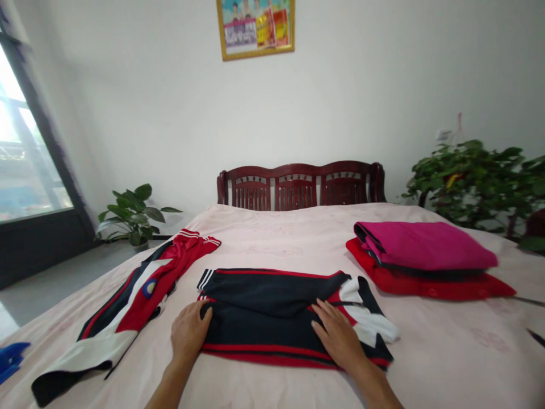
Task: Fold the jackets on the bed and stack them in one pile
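Observation:
A folded navy track jacket [264, 324] with red stripes, striped cuffs and white panels lies flat on the bed in front of me. At its left edge, near the cuffs, my left hand [189, 330] is closed, its thumb and curled fingers on the cloth; the fingertips are partly hidden. My right hand [337, 336] rests palm down on the right part of the jacket, fingers stretched out and apart. Left of it, a second red, white and navy track jacket [140, 301] with a round blue badge lies lengthwise.
A pink folded cloth [426, 244] sits on a red folded cloth [447, 287] at the right of the pale pink bedsheet [272, 241]. A blue object [12, 360] is at the left edge. Beyond stand a dark wooden headboard [296, 186] and potted plants [134, 213].

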A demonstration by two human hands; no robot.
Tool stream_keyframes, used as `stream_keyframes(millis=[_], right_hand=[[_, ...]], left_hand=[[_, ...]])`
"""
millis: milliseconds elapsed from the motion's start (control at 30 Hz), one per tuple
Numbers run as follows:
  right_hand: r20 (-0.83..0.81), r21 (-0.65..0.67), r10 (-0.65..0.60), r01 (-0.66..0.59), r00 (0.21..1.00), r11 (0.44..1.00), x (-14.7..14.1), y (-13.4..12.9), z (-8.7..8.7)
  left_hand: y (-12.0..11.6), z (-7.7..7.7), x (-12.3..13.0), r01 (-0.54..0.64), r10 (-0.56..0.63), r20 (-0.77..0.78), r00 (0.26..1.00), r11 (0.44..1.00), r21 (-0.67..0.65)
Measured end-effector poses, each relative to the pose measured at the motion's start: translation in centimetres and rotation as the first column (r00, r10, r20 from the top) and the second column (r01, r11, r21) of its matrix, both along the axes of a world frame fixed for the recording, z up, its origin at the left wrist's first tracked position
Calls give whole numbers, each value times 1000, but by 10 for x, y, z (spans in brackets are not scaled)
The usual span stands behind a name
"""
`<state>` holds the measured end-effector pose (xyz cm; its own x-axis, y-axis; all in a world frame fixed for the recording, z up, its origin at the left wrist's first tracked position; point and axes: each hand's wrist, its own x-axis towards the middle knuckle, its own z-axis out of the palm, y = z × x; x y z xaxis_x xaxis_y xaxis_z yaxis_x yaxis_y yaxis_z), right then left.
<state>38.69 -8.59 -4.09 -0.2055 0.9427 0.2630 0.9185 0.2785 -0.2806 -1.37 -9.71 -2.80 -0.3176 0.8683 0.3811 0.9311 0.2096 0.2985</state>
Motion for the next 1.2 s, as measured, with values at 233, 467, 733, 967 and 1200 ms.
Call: stream_keyframes(millis=[233, 467, 733, 967, 1200], right_hand=[[-34, 35, 9, -8, 999, 999, 4, 4, -9], [-46, 96, 34, -29, 998, 995, 5, 6, -13], [6, 196, -7, 6, 1000, 981, -2, -7, 6], [0, 198, 8, -8, 1000, 980, -4, -10, 10], [-33, 138, 124, -118, 992, 983, -6, -12, 13]], left_hand=[[0, 0, 1, -12, 12, 21, 1000, 1000, 10], [-3, 3, 3, 4, -4, 10, 1000, 999, 39], [-1, 0, 1, 2, -1, -9, 1000, 998, 60], [-2, 2, 3, -10, 10, 4, 1000, 1000, 25], [0, -1, 0, 3, -3, -18, 1000, 1000, 9]])
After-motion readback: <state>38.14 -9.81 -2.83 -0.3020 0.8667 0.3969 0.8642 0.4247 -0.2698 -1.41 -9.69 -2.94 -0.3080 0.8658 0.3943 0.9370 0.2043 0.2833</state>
